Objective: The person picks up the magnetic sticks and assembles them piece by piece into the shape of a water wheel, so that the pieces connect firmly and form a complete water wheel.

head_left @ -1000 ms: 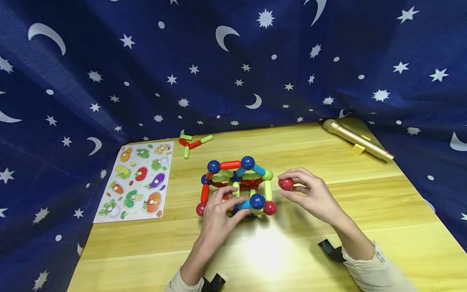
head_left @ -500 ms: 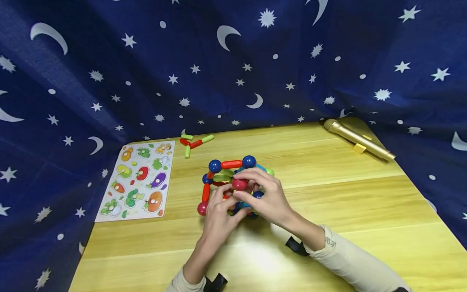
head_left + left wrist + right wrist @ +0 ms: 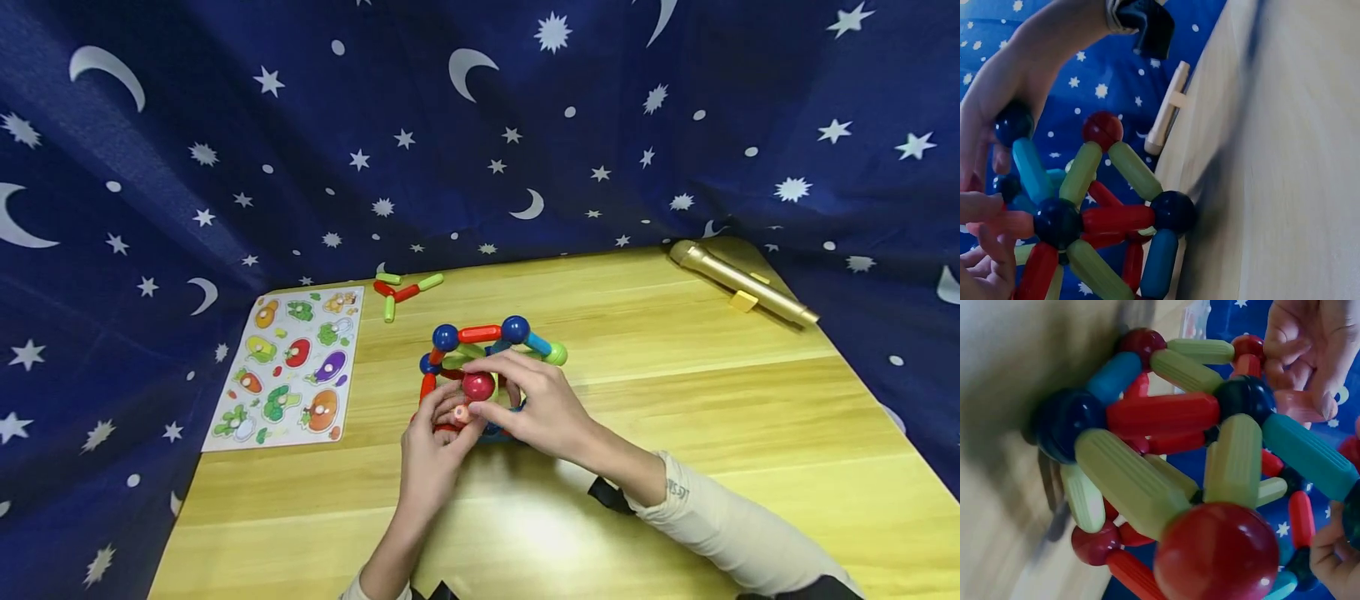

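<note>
A magnetic rod-and-ball frame of red, green and blue rods with blue, red and green balls stands on the table. My left hand pinches a red rod at the frame's near side; in the left wrist view, this rod meets a dark blue ball. Just above the rod's free end, my right hand holds a red ball between thumb and fingers. Whether ball and rod touch cannot be told. Both hands hide the frame's near part in the head view.
A vegetable puzzle board lies at the left. Behind the frame are several loose red and green rods. A gold microphone lies at the back right, before a dark blue star-patterned cloth.
My right hand has carried the red ball leftward, over the frame to my left hand. My left hand has shifted slightly, and the red rod's end now shows between its fingers.
</note>
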{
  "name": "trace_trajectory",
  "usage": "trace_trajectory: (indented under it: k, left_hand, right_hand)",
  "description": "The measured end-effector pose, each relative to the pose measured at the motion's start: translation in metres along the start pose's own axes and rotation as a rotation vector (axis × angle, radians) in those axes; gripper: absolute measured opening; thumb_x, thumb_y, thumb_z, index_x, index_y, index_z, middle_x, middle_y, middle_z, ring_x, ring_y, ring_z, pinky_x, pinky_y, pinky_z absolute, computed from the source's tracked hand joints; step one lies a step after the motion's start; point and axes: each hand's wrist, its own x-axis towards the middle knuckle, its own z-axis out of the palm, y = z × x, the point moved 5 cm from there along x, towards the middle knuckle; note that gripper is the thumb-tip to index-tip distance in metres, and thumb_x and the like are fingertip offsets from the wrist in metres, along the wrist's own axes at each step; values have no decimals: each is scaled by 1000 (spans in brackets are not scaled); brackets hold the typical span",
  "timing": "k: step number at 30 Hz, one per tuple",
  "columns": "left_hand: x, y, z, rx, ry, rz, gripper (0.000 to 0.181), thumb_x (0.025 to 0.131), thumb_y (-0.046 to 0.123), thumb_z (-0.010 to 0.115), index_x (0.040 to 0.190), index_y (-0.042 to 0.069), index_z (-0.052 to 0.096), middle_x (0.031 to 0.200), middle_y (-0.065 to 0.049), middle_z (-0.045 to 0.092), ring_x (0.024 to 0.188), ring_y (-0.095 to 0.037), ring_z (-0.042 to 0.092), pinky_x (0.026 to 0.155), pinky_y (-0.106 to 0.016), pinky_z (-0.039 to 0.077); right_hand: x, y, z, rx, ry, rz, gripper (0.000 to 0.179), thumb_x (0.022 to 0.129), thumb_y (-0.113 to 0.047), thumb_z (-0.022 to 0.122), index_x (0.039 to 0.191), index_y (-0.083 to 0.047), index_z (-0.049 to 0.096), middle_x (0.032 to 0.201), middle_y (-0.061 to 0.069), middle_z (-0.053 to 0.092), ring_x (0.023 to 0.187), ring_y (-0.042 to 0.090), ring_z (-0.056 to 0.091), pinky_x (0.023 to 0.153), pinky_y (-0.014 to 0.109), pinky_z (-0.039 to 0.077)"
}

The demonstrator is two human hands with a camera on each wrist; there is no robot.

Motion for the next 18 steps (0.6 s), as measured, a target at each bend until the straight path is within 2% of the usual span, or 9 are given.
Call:
trace_trajectory:
  k: [2,5,8,11,14,18]
  left_hand:
    - [0,-3,-1,-31,5,-48,44,79,14,80,120,10,64,102,-7,71,82,-11,62,64,-17,52]
    - [1,-5,-2,-33,15,-81,32,79,12,79,109,7,70,92,-11,72,71,-11,62,57,-19,51]
    - [2,-7,-2,-30,22,-86,25,78,8,78,102,6,73,87,-13,71,57,-13,60,48,-22,49]
    - [2,-6,-2,-43,23,-81,21,77,5,78,98,5,73,87,-14,71,48,-13,56,45,-23,48]
    - [3,-6,-2,-48,22,-73,20,76,5,79,96,4,74,86,-14,72,44,-10,53,44,-23,47]
    - [3,-6,-3,-43,20,-71,22,76,8,81,96,4,74,84,-15,72,42,-11,52,44,-23,47]
  right_hand:
    - [1,-2,1,-69,-52,14,41,77,-28,82,114,-20,67,86,-5,66,59,6,46,52,16,35]
    - [3,-7,3,-155,-109,6,41,78,-34,81,113,-21,64,79,-7,65,60,5,46,56,18,37]
    - [5,-14,5,-239,-142,-44,41,79,-39,79,114,-23,63,83,-10,69,63,3,48,66,23,41]
    - [8,-20,8,-309,-160,-98,41,80,-40,77,115,-24,64,81,-12,69,63,4,47,71,26,39]
    - [10,-23,11,-366,-176,-127,40,79,-39,78,115,-25,65,73,-13,65,60,5,43,68,25,36]
    - [11,-23,14,-420,-210,-126,40,79,-40,78,114,-28,64,65,-13,60,58,4,42,66,24,32]
